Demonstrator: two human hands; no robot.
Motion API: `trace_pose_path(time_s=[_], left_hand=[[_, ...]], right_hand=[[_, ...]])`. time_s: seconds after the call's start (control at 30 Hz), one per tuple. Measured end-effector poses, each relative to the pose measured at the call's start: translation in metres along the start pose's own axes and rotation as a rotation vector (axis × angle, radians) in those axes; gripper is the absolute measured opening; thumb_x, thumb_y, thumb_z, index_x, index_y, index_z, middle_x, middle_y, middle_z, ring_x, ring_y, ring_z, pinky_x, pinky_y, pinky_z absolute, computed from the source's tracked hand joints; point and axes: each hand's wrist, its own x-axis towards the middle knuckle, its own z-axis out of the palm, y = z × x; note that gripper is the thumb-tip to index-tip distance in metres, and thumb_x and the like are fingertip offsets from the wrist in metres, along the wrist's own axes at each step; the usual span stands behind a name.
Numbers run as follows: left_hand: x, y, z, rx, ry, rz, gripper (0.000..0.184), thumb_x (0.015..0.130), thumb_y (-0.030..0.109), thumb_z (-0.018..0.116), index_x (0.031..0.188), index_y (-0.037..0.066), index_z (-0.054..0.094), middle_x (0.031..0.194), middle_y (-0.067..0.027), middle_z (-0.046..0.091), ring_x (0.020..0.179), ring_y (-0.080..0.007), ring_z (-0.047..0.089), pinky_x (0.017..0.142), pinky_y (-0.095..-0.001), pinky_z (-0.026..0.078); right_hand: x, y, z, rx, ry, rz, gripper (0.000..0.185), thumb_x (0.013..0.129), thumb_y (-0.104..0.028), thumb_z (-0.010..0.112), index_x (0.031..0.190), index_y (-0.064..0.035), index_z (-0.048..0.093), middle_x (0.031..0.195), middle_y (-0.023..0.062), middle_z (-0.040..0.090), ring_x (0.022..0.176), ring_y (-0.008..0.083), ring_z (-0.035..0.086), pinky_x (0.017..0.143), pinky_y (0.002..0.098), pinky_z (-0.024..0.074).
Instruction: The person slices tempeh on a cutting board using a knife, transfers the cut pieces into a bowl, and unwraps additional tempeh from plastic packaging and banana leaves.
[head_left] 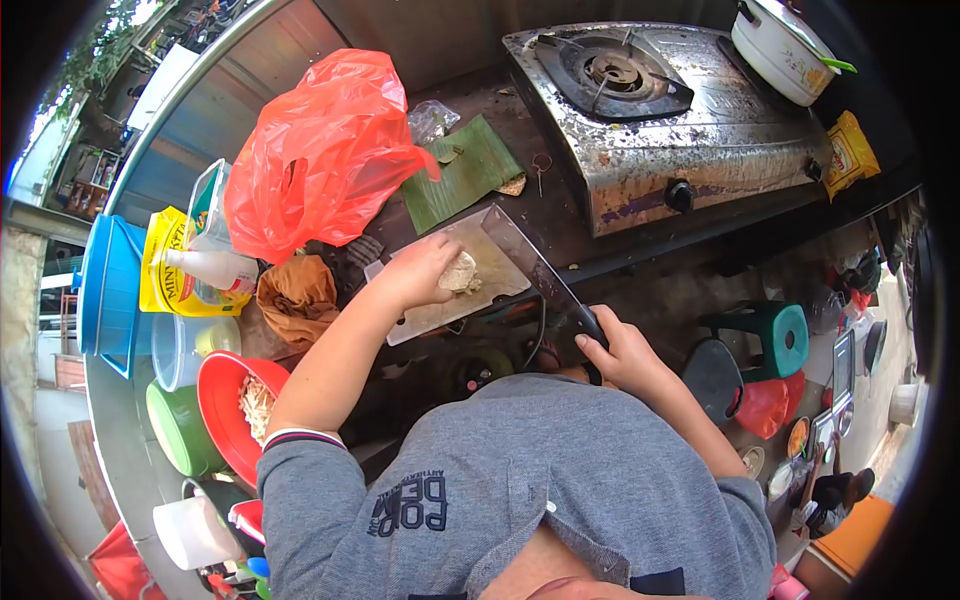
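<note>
My left hand [425,272] is closed over a pale, bumpy block of what looks like tempeh [459,273], pressing it on the white cutting board [500,283]. Small crumbs or pieces lie beside the block. In my right hand [628,350] is the dark handle of a cleaver [535,268]. Its broad blade slants up and to the left across the right side of the board, apart from the block. Beyond the board lies a green banana leaf [462,172], with another pale, bumpy piece [512,186] showing at its edge.
A stained gas stove [690,150] bears a white pot [782,50]. Left of the board are a red plastic bag [325,150], a brown cloth [298,298] and a yellow oil pouch [165,262]. A red bowl [222,405] holds pale strips. A green stool [775,338] stands at right.
</note>
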Motion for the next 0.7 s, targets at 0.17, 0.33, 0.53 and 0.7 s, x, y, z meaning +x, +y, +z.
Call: trace_pose_path(time_s=[0.17, 0.33, 0.53, 0.7], left_hand=[[-0.005, 0.033, 0.015, -0.142, 0.188, -0.534, 0.073, 0.062, 0.033, 0.077, 0.119, -0.005, 0.051, 0.110, -0.0252, 0.058, 0.106, -0.0379, 0.057, 0.090, -0.0420, 0.047], [-0.002, 0.047, 0.033, -0.076, 0.350, -0.606, 0.082, 0.063, 0.035, 0.078, 0.125, -0.008, 0.047, 0.114, -0.0257, 0.057, 0.107, -0.0377, 0.057, 0.090, -0.0414, 0.047], [-0.005, 0.053, 0.032, -0.147, 0.321, -0.658, 0.090, 0.063, 0.034, 0.081, 0.131, -0.007, 0.041, 0.118, -0.0247, 0.054, 0.108, -0.0367, 0.056, 0.093, -0.0422, 0.046], [-0.025, 0.047, 0.046, -0.153, 0.735, -0.386, 0.062, 0.070, 0.026, 0.077, 0.122, 0.001, 0.055, 0.120, -0.0200, 0.057, 0.111, -0.0346, 0.055, 0.094, -0.0408, 0.045]], right_hand=[[0.027, 0.003, 0.012, -0.097, -0.045, -0.088, 0.029, 0.090, -0.023, 0.057, 0.106, -0.0024, 0.044, 0.072, 0.0243, 0.060, 0.071, 0.0429, 0.060, 0.062, 0.0465, 0.0455], [0.045, -0.004, 0.024, -0.238, -0.095, -0.079, 0.026, 0.090, -0.022, 0.055, 0.099, -0.0023, 0.041, 0.072, 0.0260, 0.061, 0.070, 0.0461, 0.060, 0.060, 0.0520, 0.0457], [0.048, -0.006, 0.023, -0.342, -0.102, -0.151, 0.025, 0.091, -0.022, 0.054, 0.099, -0.0025, 0.040, 0.073, 0.0248, 0.062, 0.070, 0.0452, 0.060, 0.061, 0.0530, 0.0470], [0.036, -0.018, 0.019, -0.299, -0.074, -0.168, 0.026, 0.091, -0.021, 0.054, 0.103, -0.0028, 0.040, 0.076, 0.0243, 0.063, 0.072, 0.0441, 0.061, 0.061, 0.0519, 0.0480]])
